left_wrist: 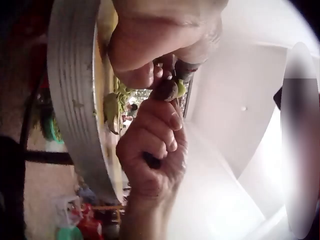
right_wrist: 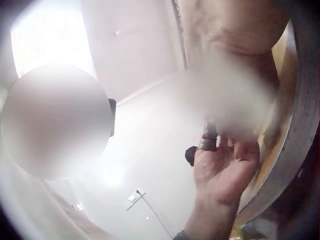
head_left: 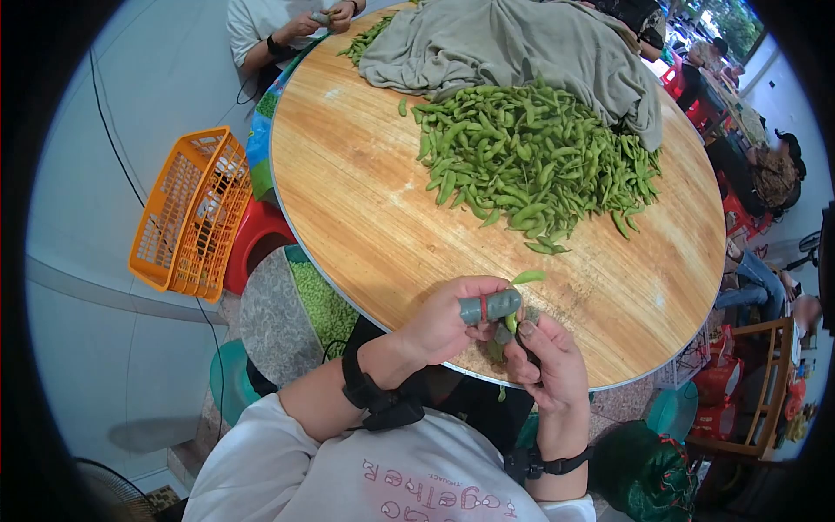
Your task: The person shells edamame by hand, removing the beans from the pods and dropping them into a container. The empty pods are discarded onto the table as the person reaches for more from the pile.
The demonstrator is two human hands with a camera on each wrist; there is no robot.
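While both forearms angle inward over the near edge of the round wooden counter (head_left: 348, 174), the left hand (head_left: 448, 322) and the right hand (head_left: 555, 358) meet with an edamame pod (head_left: 511, 321) between them. Fingers curled under, the left hand clamps the pod's upper end beneath its thumb, which wears a grey-green sleeve (head_left: 491, 304) bound with a red band. The right hand, palm turned inward and wrist raised, pinches the lower end between thumb and a dark-covered fingertip.

The pod is slim, pale green and partly hidden by the fingers. Just past the left thumb tip a second green pod (head_left: 528, 277) juts out; whether it is held I cannot tell.

Left of the left hand, below the counter, lie bright green shelled beans (head_left: 320, 304). Well beyond both hands spreads a heap of plump, curved edamame pods (head_left: 531, 165), its far part under a rumpled grey-green cloth (head_left: 513, 43). Farther off to the left hand's side stands an orange plastic crate (head_left: 193, 228).
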